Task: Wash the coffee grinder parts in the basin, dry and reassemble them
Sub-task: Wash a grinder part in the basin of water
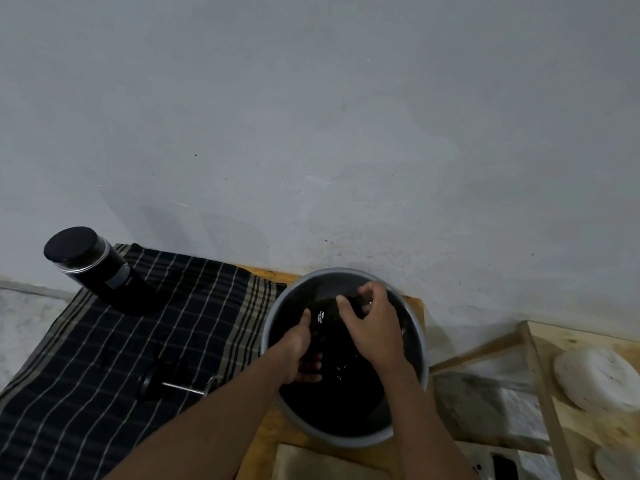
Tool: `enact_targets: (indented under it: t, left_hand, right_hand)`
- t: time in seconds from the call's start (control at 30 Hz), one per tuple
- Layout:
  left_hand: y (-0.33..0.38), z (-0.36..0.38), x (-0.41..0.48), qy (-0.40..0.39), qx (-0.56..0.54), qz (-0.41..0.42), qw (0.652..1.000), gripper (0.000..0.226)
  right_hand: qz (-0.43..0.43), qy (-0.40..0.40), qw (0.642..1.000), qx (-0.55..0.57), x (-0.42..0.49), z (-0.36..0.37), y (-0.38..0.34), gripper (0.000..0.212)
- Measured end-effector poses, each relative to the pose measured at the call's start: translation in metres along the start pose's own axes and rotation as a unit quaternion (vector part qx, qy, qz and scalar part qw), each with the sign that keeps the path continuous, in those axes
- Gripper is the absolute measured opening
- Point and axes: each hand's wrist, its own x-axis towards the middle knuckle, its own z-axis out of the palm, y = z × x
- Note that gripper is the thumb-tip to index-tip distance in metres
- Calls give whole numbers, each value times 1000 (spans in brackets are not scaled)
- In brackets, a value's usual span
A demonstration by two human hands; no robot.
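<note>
inside basin [272,327]: hands [299,348] [375,329] w/ part [323,308], axis unclear

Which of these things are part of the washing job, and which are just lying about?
Part of the job: basin; dark part held by left hand and right hand; black grinder body; metal-shafted piece; checked cloth.

Lying about: white discs; wooden rack.

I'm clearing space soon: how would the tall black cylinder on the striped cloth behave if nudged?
The black cylinder stands upright, tall for its base, so a nudge near its top would probably tip it. Being round, it would likely roll afterwards, though the striped cloth beneath may slow it. It looks rigid.
</note>
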Motion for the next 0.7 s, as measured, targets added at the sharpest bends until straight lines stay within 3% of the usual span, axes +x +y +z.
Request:
enact_targets:
  t: [0.23,0.33,0.4,0.47,0.53,0.57,0.67,0.7]
  left_hand:
    - [-7,-2,-1,14,-21,0,1000,75]
    - [-1,-1,-1,41,-81,59,994,58]
    - [6,5,-5,45,-141,136,980,40]
    - [7,12,-8,114,-24,280,953,37]
    - [5,18,-8,161,129,425,881,40]
    - [5,19,-7,165,167,451,861,39]
    - [12,13,-5,146,171,440,869,39]
    - [14,12,-7,146,190,458,856,42]
  right_hand:
    - [18,-6,1000,-8,2,2,3,29]
    - [117,21,984,131,4,7,22,24]
    - [225,2,939,259,3,11,33,22]
    - [301,-12,873,384,-5,17,39,28]
    - [328,4,830,452,-13,19,42,31]
    - [330,5,826,456,-16,19,43,31]
    - [342,-51,846,406,-22,18,43,29]
    - [344,-66,853,387,-23,17,42,29]
